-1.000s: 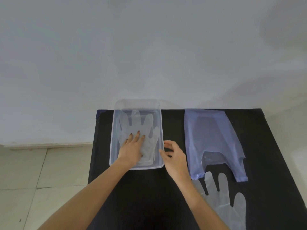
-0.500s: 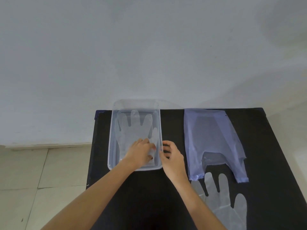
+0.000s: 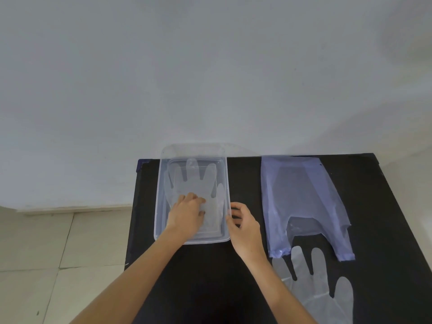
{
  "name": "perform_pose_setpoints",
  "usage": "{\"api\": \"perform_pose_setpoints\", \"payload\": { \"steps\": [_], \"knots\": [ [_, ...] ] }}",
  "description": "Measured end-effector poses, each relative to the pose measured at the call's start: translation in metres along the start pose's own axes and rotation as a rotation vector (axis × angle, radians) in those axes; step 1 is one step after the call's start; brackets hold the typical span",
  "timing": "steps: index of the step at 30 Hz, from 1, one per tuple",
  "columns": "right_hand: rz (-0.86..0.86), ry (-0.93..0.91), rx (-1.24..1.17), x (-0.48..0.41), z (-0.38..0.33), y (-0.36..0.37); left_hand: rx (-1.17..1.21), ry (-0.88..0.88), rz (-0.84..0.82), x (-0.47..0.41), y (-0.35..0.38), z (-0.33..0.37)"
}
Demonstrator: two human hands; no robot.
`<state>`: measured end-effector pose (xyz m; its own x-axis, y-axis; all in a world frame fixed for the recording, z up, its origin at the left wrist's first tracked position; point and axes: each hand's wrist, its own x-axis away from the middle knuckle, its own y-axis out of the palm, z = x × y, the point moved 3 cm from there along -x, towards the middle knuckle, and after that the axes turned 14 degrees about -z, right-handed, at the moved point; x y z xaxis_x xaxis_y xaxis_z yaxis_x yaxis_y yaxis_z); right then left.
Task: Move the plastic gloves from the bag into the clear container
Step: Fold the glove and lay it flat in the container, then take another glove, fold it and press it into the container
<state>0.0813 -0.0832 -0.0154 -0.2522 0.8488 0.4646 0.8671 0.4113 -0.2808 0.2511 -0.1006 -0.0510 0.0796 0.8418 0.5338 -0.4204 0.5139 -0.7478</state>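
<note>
A clear rectangular container [image 3: 161,183] stands on the left part of the black table [image 3: 385,206]. A see-through plastic glove [image 3: 194,181] lies flat inside it, fingers pointing away from me. My left hand [image 3: 187,215] rests inside the container with its fingers curled down onto the glove's cuff end. My right hand [image 3: 243,226] holds the container's right rim, thumb and fingers on the edge. A pale blue plastic bag [image 3: 301,197] lies flat to the right. A second clear glove [image 3: 320,286] lies on the table below the bag's handles.
A white wall rises directly behind the table. Tiled floor [image 3: 46,253] shows to the left, below the table's left edge. The table's right edge slants down at the far right.
My left hand slid from flat on the glove's palm toward its lower right and curled its fingers. My right hand moved in against the container's right rim. The container shifted slightly.
</note>
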Motion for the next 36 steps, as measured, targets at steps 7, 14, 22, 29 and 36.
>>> {"api": "perform_pose_setpoints", "payload": {
  "steps": [7, 14, 22, 29, 36],
  "knots": [
    [0.021, -0.009, 0.024, 0.001, -0.002, 0.002, -0.043, -0.138, -0.190, 0.001, 0.009, -0.017],
    [0.108, 0.011, 0.062, 0.023, 0.008, -0.005, 0.023, -0.132, -0.152, 0.001, 0.005, -0.017],
    [0.109, 0.026, 0.001, 0.045, 0.021, -0.016, 0.196, -0.169, -0.166, 0.007, 0.000, -0.025],
    [0.234, -0.022, -0.058, 0.079, 0.016, -0.031, 0.396, 0.022, 0.113, 0.058, -0.019, 0.017],
    [0.308, 0.055, -0.046, 0.123, 0.044, -0.063, 0.615, 0.191, 0.113, 0.129, 0.019, 0.100]
  ]
}}
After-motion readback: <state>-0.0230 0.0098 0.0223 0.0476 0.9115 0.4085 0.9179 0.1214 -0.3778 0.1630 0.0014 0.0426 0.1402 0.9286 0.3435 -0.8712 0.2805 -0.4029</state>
